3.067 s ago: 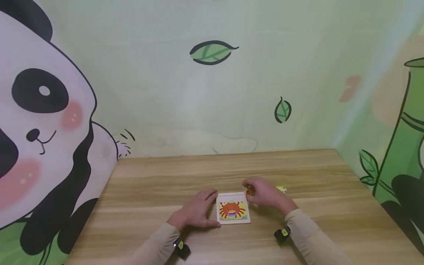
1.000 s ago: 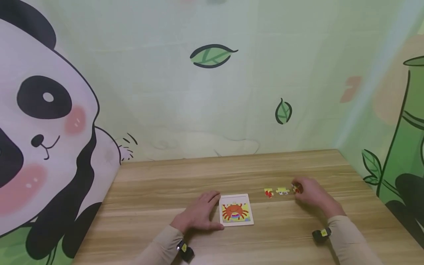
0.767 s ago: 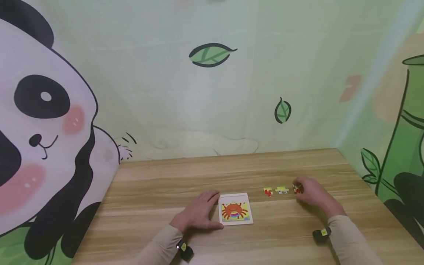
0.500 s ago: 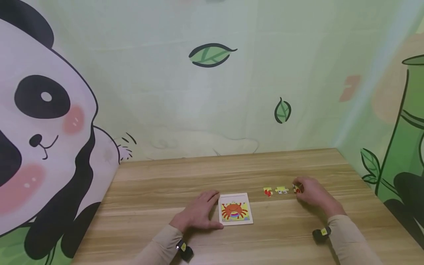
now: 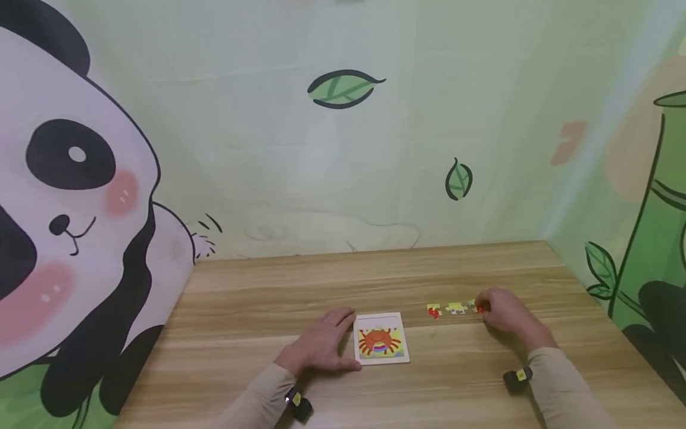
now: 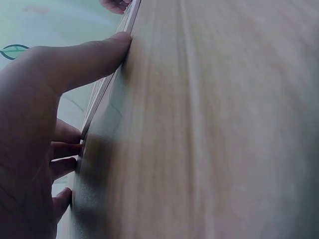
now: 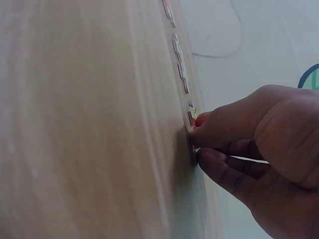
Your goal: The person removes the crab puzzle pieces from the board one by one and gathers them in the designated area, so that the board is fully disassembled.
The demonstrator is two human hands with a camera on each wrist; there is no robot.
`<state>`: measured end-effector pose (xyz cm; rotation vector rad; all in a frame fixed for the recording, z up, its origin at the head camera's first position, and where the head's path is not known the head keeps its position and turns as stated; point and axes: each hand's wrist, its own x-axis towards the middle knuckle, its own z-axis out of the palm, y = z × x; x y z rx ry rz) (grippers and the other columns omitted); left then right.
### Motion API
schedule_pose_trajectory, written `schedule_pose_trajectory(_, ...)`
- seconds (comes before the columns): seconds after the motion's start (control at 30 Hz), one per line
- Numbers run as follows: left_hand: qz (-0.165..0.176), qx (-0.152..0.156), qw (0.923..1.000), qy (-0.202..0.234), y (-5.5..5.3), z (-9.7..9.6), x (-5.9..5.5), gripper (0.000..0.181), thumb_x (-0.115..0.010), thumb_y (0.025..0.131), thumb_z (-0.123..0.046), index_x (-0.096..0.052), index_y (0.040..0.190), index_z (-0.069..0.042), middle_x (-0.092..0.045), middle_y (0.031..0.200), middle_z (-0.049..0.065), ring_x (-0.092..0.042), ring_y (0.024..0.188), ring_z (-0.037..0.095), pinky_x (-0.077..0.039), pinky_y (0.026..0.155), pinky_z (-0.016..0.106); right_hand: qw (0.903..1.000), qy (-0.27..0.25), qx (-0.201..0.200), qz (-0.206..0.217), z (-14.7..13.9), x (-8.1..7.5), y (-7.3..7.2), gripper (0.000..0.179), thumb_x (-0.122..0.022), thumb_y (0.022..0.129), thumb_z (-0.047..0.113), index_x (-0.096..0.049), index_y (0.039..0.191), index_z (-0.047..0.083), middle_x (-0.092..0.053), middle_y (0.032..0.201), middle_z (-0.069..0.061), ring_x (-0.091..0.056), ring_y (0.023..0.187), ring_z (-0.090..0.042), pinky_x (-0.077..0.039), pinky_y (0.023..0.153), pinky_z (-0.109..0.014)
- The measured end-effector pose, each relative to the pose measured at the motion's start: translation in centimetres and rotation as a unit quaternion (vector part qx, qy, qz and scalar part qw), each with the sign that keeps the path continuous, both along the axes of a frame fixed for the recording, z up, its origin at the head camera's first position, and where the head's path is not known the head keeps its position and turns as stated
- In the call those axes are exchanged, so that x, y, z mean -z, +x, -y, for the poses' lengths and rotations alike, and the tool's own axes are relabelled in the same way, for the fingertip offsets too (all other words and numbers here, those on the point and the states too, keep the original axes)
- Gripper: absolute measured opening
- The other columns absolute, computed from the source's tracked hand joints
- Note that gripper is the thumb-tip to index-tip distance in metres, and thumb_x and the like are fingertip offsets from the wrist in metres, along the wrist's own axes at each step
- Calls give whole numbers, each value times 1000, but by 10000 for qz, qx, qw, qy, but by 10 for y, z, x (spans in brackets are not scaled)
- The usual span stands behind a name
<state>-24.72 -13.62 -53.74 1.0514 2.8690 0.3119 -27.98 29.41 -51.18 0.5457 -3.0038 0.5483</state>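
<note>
In the head view my left hand (image 5: 321, 345) rests on the table at the left side of a small white-framed puzzle board (image 5: 405, 348) with a red crab picture. In the left wrist view its thumb (image 6: 99, 57) touches the board's edge, and its fingertips reach down to the tabletop. My right hand (image 5: 506, 313) pinches a red and yellow puzzle piece (image 5: 479, 307) low at the table surface; the fingers partly hide it. In line to its left lie a yellow and white puzzle piece (image 5: 457, 308) and another red and yellow puzzle piece (image 5: 433, 310).
The wooden table (image 5: 300, 286) meets a green wall (image 5: 257, 149) printed with a panda and leaves. A small black wrist camera (image 5: 300, 406) is on the left sleeve, and a matching wrist camera (image 5: 517, 380) is on the right.
My right hand has gone from the board's upper right corner to the right end of the row. The piece it pinches was tilted and is now flatter. My left hand has stayed at the board.
</note>
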Motion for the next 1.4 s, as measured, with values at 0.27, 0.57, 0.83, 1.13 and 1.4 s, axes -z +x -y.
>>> schedule_pose_trajectory(0.27,-30,20,10000,52,-1,4,6,109,-60,74,-77,-32,151,-6,-31,156,12,-34,142,30,-30,118,45,9999,72,-156,0,5,-4,4,17,-65,68,-4,-71,82,2,-66,76,-6,-57,71,-18,-51,65,-38)
schedule_pose_trajectory(0.57,18,47,9999,-141,-5,5,2,111,-56,73,-82,-30,152,-8,-30,158,8,-32,143,27,-30,118,45,9995,137,98,273,6,-1,6,12,-68,75,-1,-71,86,1,-66,78,-7,-60,73,-22,-54,69,-44)
schedule_pose_trajectory(0.83,-15,43,9999,-119,-2,5,1,109,-59,74,-78,-32,151,-7,-31,157,9,-32,143,27,-28,119,44,9998,-87,118,106,20,-8,6,28,-66,77,1,-69,105,-4,-69,93,-15,-62,84,-27,-55,76,-47)
schedule_pose_trajectory(1.13,63,3,10000,-23,3,1,0,107,-62,75,-75,-33,151,-6,-32,156,10,-32,143,28,-25,121,44,9991,-316,-270,-6,48,-20,3,30,-66,81,4,-67,109,-5,-70,99,-17,-64,88,-28,-57,78,-46)
schedule_pose_trajectory(1.4,62,-16,10000,6,1,3,-1,107,-62,75,-75,-32,151,-6,-32,156,11,-31,143,29,-23,121,45,9974,-358,-580,-240,77,-25,0,28,-67,84,8,-68,109,-3,-70,103,-16,-64,88,-26,-57,77,-43)
